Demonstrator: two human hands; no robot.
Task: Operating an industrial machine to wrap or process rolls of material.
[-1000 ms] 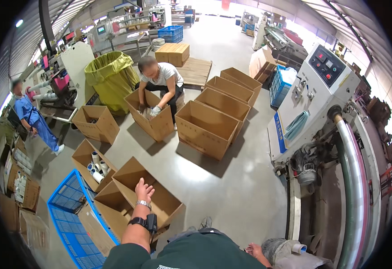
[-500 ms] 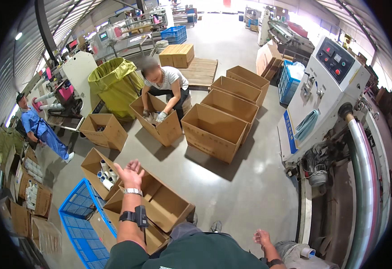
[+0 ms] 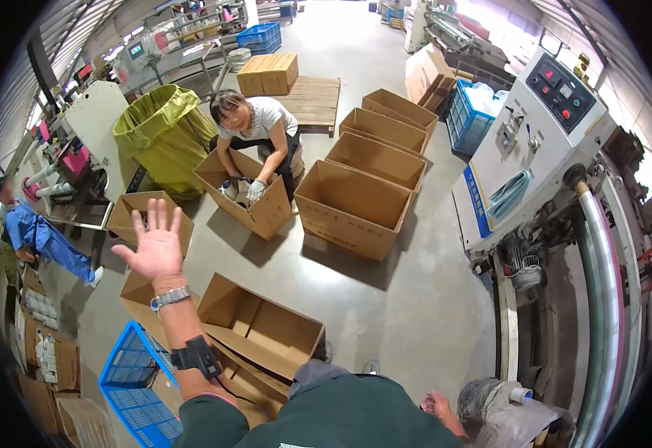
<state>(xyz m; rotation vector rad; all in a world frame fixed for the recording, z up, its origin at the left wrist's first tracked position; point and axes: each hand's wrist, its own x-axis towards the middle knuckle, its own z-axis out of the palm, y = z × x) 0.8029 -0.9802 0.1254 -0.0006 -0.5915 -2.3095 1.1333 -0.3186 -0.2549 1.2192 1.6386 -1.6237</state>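
Left hand (image 3: 156, 250): raised ahead of the body, palm facing the camera, fingers and thumb spread wide
Left wrist: a metal wristwatch (image 3: 173, 297), with a black strapped device (image 3: 197, 357) farther up the forearm
Right hand (image 3: 438, 405): low by the right side, fingers partly curled; whether they grip anything I cannot tell
Nearest carton (image 3: 288, 328): open-topped on the floor, just right of the raised left forearm
Blue crate (image 3: 128, 384): left of that forearm, at the lower edge
Plastic-wrapped roll (image 3: 482, 399): near the right hand, on its right
Co-worker (image 3: 270, 123): crouching ahead, gloved hand inside a second carton (image 3: 247, 216) that holds rolls
Carton row (image 3: 348, 216): four open boxes, one behind another, right of the co-worker
Yellow bag (image 3: 161, 138): standing open, left of the co-worker
White machine (image 3: 505, 172): at right, bearing a control panel
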